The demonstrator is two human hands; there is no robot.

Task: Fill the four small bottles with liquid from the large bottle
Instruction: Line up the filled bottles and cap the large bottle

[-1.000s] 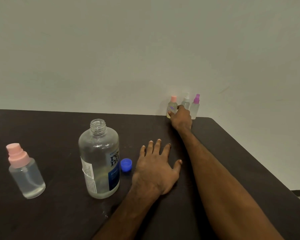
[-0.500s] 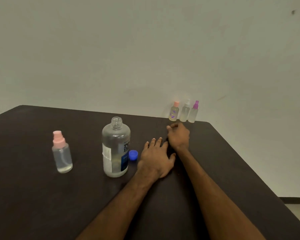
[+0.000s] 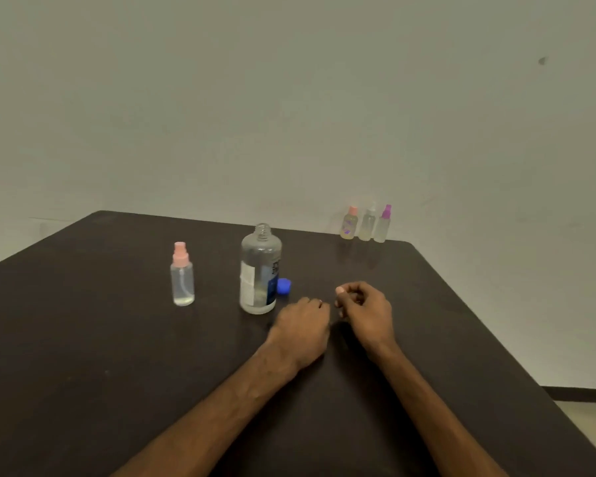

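Fists mid-frame, your left hand point(image 3: 303, 325) and right hand point(image 3: 365, 309) curl empty over dark table point(image 3: 83, 339), uncapped large bottle point(image 3: 260, 270) just left.

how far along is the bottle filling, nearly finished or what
Looks nearly finished. Done: all four are capped, three small bottles in a far row, the pink-capped bottle left of the large bottle; fill levels are hard to read. In hand: nothing, left hand and right hand rest curled and empty. Left: the large bottle stands open, its blue cap beside it.
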